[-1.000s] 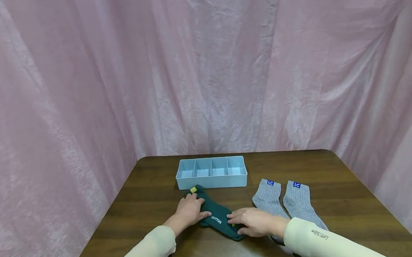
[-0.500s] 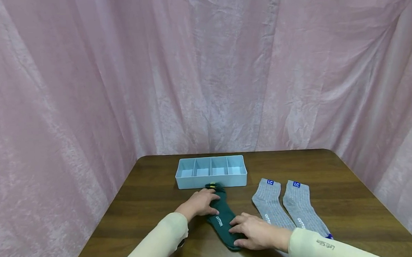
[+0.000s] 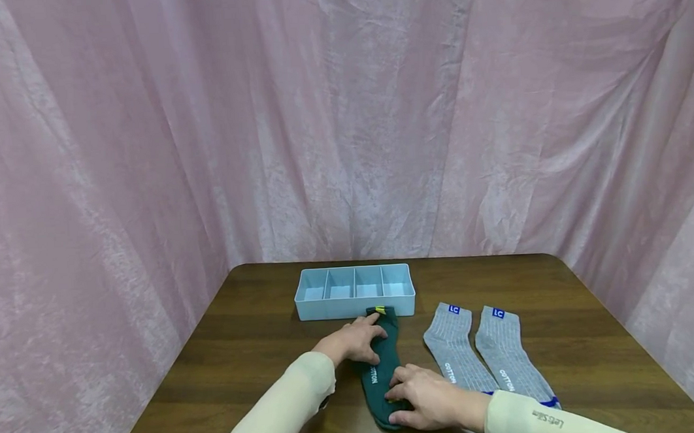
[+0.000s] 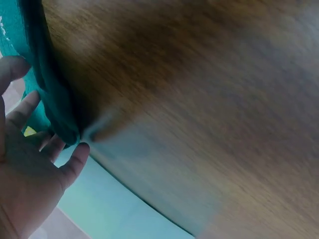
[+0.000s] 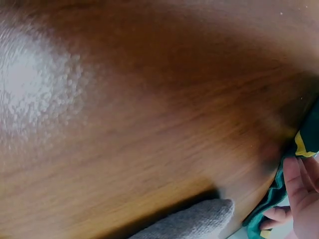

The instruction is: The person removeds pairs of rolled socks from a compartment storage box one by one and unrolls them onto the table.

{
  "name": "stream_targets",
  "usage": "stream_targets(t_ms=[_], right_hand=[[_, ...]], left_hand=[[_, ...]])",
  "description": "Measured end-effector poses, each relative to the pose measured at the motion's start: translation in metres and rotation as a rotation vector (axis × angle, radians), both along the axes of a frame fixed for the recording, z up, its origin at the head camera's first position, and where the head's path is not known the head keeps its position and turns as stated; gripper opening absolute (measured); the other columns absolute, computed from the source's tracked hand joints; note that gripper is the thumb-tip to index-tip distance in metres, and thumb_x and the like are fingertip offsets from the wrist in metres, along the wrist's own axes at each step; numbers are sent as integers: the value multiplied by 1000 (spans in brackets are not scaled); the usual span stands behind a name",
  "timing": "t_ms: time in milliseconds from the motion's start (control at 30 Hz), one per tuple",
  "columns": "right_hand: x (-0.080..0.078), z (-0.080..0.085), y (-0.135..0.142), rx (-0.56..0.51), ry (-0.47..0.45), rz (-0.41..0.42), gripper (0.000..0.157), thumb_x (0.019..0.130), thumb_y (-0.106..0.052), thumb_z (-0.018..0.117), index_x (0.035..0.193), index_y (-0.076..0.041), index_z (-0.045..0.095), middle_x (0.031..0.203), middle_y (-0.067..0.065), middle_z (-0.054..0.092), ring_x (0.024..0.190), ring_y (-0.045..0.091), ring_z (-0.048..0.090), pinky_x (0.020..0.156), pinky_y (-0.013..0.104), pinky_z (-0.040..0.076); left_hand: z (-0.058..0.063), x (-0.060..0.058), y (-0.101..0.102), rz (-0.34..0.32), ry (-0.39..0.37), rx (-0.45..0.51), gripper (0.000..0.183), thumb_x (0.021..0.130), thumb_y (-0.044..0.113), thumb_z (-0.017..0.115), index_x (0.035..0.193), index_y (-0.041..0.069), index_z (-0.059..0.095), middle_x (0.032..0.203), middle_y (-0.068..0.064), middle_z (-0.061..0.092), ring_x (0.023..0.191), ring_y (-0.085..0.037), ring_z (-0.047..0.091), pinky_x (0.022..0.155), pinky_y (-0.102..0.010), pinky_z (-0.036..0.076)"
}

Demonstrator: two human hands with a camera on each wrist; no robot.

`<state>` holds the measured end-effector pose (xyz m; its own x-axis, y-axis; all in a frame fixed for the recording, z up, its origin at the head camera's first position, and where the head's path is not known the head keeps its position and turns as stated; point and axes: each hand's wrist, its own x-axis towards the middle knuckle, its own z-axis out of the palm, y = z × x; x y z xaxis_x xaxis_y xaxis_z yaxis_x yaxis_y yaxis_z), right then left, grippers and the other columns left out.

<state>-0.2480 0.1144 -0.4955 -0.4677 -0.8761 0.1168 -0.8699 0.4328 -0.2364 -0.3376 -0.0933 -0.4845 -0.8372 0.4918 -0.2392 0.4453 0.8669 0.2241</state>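
A dark green sock [image 3: 391, 348] with a yellow cuff tag and white "COTTON" lettering lies lengthwise on the table, its cuff near the box. Whether a second one lies beneath it I cannot tell. My left hand [image 3: 353, 340] rests spread on the cuff half, with fingertips along the sock's edge [image 4: 55, 99] in the left wrist view. At the toe end, my right hand [image 3: 424, 399] touches the sock with slightly bent fingers, covering part of the toe. A yellow patch [image 5: 301, 145] shows beside those fingers in the right wrist view.
A light blue box [image 3: 340, 310] with several compartments stands behind the green sock. To the right lie two grey socks, one [image 3: 456, 341] close by my right hand and another [image 3: 503, 342] farther right. The wooden table [image 3: 242, 359] ends at a pink curtain [image 3: 378, 143].
The green sock has turned from a slant to nearly straight, its cuff swinging right along the box front. My left hand moved right with it; the right hand shifted slightly toward me.
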Motion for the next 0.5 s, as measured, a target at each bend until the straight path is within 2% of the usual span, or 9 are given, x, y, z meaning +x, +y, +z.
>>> stream_targets(t_ms=[167,267,333,400,500], right_hand=[[0,1,1,8,4,-10,41,97,-50,58,116,-18,74,110,-5,60,98,7,54,81,24,49],[0,1,1,4,13,-11,40,97,-49,59,116,-17,74,110,-5,60,98,8,54,81,24,49],[1,1,0,-3,24,-8,40,97,-49,59,115,-17,74,110,-5,60,98,8,54,82,24,49],[2,0,0,-10,28,-7,39,97,-49,59,115,-17,74,110,-5,60,98,8,54,82,24,49],[3,-1,-1,-15,32,-13,40,97,-49,59,115,-17,74,109,-5,60,96,7,54,80,23,48]], left_hand=[[0,-4,7,26,-9,6,49,81,36,79,126,27,62,162,-3,23,144,-27,28,112,-50,30],[1,-8,11,45,-27,17,41,79,36,80,115,26,62,161,-3,27,141,-26,31,111,-50,30],[1,-11,14,53,-40,18,36,79,36,80,107,25,61,151,1,40,133,-24,38,108,-46,34],[0,-15,16,58,-38,12,33,78,37,81,100,25,59,133,5,51,119,-20,44,101,-42,37],[-1,-20,17,56,-19,-3,33,78,39,81,94,25,56,106,9,51,101,-17,45,92,-40,37]])
